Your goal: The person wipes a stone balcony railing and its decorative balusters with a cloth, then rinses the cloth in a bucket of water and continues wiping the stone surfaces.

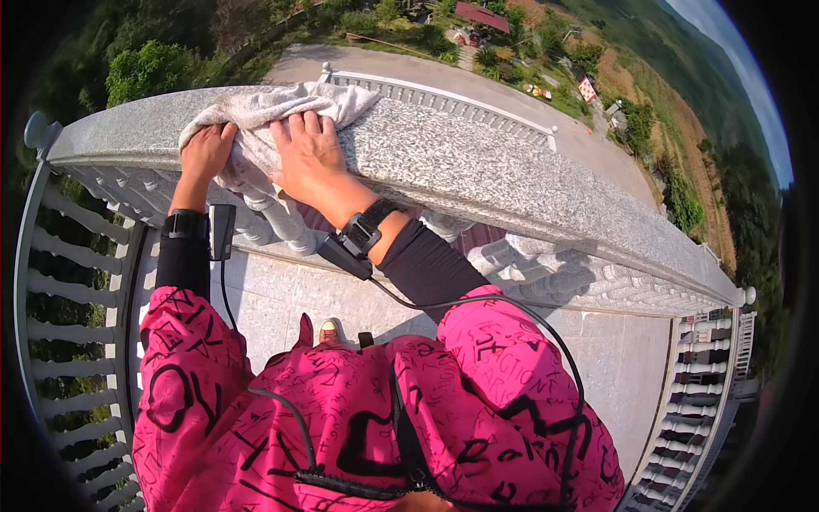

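A damp-looking, stained white cloth (pixel 256 105) is bunched over the speckled granite top rail (pixel 461 160) of a balustrade. My left hand (pixel 208 150) grips the cloth's left side, its fingertips partly hidden in the folds. To the right, my right hand (pixel 310 153) presses on the cloth with the palm down and the fingers pointing away from me. Part of the cloth hangs over the near edge of the rail, down towards a stone baluster (pixel 281 217).
Side railings with pale balusters stand at left (pixel 77 294) and right (pixel 697 384). Black cables (pixel 550 320) run from my wrist devices along my pink sleeves. The tiled balcony floor (pixel 269 281) lies below. Beyond the rail, the ground drops to a paved yard (pixel 595 153).
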Action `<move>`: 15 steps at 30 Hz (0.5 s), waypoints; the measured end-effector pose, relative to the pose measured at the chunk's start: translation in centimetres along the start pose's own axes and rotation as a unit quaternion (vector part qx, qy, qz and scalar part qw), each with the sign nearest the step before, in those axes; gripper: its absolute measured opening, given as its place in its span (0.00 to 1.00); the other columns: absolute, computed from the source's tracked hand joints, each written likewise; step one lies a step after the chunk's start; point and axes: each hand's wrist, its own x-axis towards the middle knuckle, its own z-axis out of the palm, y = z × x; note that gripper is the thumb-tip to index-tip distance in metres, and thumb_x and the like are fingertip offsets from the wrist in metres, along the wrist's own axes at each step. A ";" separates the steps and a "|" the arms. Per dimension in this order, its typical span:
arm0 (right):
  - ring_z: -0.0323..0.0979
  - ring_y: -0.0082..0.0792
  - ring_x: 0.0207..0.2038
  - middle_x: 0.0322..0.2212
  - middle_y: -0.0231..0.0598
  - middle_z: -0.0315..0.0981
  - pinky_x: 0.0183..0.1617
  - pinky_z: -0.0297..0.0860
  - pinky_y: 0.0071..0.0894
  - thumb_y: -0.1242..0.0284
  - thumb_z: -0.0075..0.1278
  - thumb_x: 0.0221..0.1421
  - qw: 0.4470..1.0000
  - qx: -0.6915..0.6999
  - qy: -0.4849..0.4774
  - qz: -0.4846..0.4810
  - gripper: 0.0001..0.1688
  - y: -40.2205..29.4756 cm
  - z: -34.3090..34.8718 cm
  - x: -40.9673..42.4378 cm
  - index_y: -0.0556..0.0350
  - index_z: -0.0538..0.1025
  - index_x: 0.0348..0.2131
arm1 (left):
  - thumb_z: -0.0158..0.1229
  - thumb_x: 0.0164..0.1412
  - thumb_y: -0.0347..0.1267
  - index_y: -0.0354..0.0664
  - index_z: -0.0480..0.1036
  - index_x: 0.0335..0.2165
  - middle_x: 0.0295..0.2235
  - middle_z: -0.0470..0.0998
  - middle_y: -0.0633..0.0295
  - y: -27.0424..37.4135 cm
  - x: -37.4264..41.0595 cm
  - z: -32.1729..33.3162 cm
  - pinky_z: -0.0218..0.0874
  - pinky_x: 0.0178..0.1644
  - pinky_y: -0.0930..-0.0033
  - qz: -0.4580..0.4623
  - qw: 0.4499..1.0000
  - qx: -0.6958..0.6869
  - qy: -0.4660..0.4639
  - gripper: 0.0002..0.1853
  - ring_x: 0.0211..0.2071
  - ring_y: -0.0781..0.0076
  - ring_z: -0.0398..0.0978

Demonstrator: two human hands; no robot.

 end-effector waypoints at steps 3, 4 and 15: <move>0.59 0.43 0.46 0.39 0.40 0.63 0.49 0.55 0.46 0.54 0.52 0.44 0.994 0.101 -0.002 0.033 0.27 1.2 -1.8 -0.8 0.48 0.70 0.41 | 0.33 0.60 0.48 0.37 0.74 0.34 0.39 0.73 0.47 2.5 -0.7 -0.7 0.59 0.47 0.55 -0.052 0.998 0.027 -0.014 0.28 0.43 0.51 0.70; 0.60 0.43 0.44 0.37 0.39 0.64 0.46 0.58 0.46 0.54 0.50 0.47 0.991 0.125 0.004 0.035 0.22 1.8 -2.2 -1.1 0.47 0.70 0.39 | 0.34 0.60 0.47 0.38 0.74 0.30 0.35 0.74 0.48 3.7 -1.2 -1.4 0.60 0.44 0.54 -0.035 0.999 0.028 -0.009 0.27 0.39 0.51 0.71; 0.67 0.53 0.40 0.35 0.54 0.70 0.44 0.60 0.46 0.52 0.31 0.59 0.915 -0.034 0.003 0.402 0.28 25.3 -16.2 -17.1 0.58 0.70 0.38 | 0.43 0.55 0.42 0.38 0.69 0.36 0.32 0.73 0.58 35.2 -4.9 1.2 0.58 0.41 0.61 0.280 0.941 -0.176 0.075 0.19 0.35 0.64 0.70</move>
